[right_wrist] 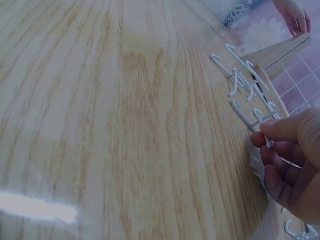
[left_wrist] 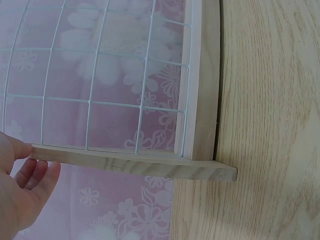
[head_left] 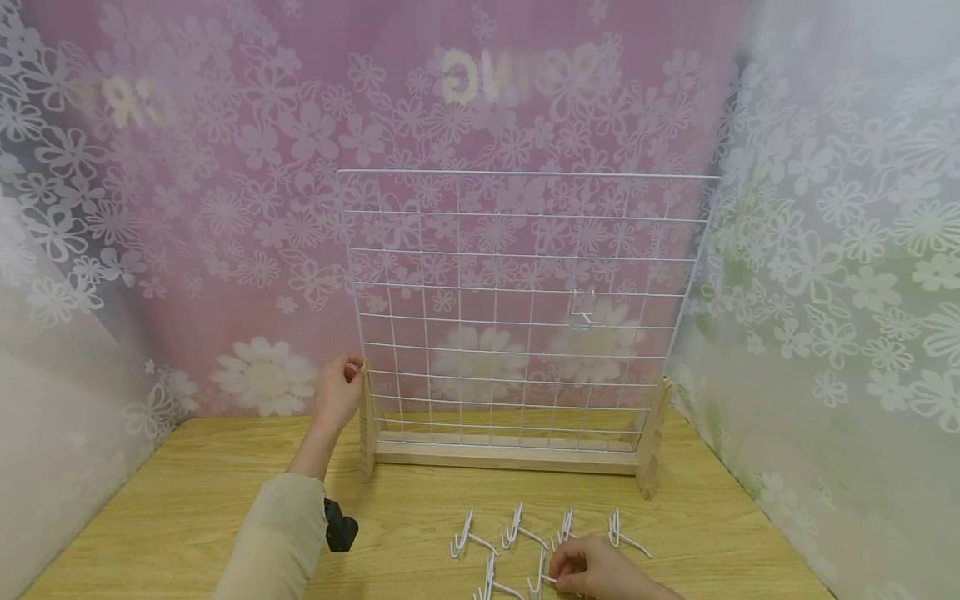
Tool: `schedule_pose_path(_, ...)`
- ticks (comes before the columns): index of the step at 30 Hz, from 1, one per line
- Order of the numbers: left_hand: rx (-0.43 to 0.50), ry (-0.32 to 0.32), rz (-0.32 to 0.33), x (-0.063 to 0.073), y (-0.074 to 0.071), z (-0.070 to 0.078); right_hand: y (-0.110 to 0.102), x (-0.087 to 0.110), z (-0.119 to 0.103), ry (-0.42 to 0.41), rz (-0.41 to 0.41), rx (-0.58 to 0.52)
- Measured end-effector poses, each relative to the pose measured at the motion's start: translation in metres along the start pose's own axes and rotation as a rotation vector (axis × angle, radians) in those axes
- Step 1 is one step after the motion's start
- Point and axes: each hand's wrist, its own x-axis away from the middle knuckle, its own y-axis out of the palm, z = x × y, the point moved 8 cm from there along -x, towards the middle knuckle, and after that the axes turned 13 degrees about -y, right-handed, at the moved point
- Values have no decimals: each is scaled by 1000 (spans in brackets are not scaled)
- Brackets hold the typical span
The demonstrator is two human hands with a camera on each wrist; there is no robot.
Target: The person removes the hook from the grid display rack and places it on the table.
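A white wire grid [head_left: 525, 173] stands upright in a wooden stand [head_left: 510, 457] on the table. My left hand [head_left: 337, 392] pinches the upper end of the stand's left side post [left_wrist: 125, 162], thumb on one face and fingers on the other. Low at the front, my right hand [head_left: 600, 571] pinches the arm of a white metal hook [right_wrist: 245, 117] lying on the table. Other white hooks [head_left: 516, 527] lie around it in two rows, one row's right part being covered by the hand. One hook [head_left: 582, 317] hangs on the grid, right of its middle.
The wood-grain table [head_left: 225, 500] reaches back to a pink floral curtain [head_left: 247, 275]. A pale floral curtain [head_left: 847, 292] closes off the right side. A black device [head_left: 341, 527] is worn at the left wrist.
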Motion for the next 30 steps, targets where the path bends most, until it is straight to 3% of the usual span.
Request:
schedule_pose_path(10, -6, 2, -6, -1, -1, 1, -1, -1, -3, -17, 3, 42)
schedule_pose_path(20, -18, -5, -8, 0, 0, 2, -1, 2, 0, 27, 28, 30)
schedule_pose_path(30, -16, -10, -11, 2, -1, 2, -2, 3, 1, -13, 26, 34)
